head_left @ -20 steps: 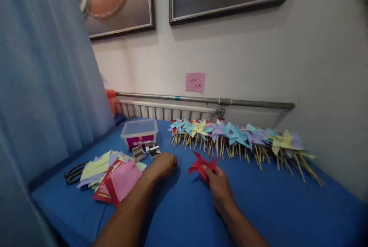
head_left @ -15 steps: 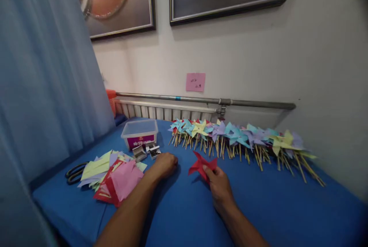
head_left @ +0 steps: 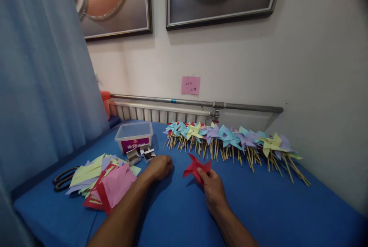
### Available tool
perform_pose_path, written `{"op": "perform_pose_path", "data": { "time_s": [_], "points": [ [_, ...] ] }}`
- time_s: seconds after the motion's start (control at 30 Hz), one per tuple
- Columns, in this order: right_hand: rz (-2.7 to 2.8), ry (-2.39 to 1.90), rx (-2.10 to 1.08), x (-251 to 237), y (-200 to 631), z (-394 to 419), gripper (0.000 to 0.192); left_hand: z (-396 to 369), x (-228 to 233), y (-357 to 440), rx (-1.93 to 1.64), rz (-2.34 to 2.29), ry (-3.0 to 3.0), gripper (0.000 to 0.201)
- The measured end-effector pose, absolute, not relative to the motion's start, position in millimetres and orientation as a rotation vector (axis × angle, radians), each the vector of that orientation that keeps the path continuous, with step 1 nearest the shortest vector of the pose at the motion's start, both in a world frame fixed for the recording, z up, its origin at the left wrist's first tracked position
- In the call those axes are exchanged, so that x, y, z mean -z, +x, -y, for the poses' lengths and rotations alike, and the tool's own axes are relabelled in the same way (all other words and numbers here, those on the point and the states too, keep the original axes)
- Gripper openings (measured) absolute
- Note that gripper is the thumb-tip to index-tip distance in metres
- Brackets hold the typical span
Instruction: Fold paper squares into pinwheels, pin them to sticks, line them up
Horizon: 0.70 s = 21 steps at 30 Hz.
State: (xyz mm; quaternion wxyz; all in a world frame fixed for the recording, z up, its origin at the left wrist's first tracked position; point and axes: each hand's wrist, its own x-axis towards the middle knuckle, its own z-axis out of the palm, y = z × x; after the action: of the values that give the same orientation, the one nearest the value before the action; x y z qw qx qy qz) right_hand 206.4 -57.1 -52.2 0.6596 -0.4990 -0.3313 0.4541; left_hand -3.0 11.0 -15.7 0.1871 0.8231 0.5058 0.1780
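Observation:
A red paper pinwheel is pinched between the thumb and fingers of my right hand, just above the blue cover. My left hand is closed with its knuckles up, low over the cover; whatever its fingers hold is hidden. Close to that hand are small open cardboard boxes, one with tiny dark pieces inside. A pile of cut paper sheets in pink, red, yellow and lilac lies beyond my left forearm.
A clear plastic tub stands behind the small boxes. Many finished pinwheels on sticks lie in a row along the wall. Black-handled scissors are partly under the paper. A metal pipe and a curtain border the table.
The camera view has shifted slightly, so the scene sits a little further left. My closed left hand and my right hand with the pinwheel keep nearly the same pose.

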Motion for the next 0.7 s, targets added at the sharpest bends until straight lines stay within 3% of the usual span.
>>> {"op": "perform_pose_path", "data": {
  "time_s": [0.2, 0.47, 0.7],
  "points": [
    [0.764, -1.109, -1.039, 60.5, 208.8, 52.6, 0.031, 4.1, 5.6, 26.6, -1.074, -0.87, 1.553, 0.019],
    [0.811, -1.133, -0.962, 62.3, 207.5, 52.5, 0.028, 33.2, 20.1, 67.4, -1.192, -0.902, 1.67, 0.006],
    [0.821, -1.132, -0.917, 59.0, 207.4, 54.3, 0.028, 36.2, 19.3, 72.3, -1.191, -0.99, 1.552, 0.006]
  ]
}}
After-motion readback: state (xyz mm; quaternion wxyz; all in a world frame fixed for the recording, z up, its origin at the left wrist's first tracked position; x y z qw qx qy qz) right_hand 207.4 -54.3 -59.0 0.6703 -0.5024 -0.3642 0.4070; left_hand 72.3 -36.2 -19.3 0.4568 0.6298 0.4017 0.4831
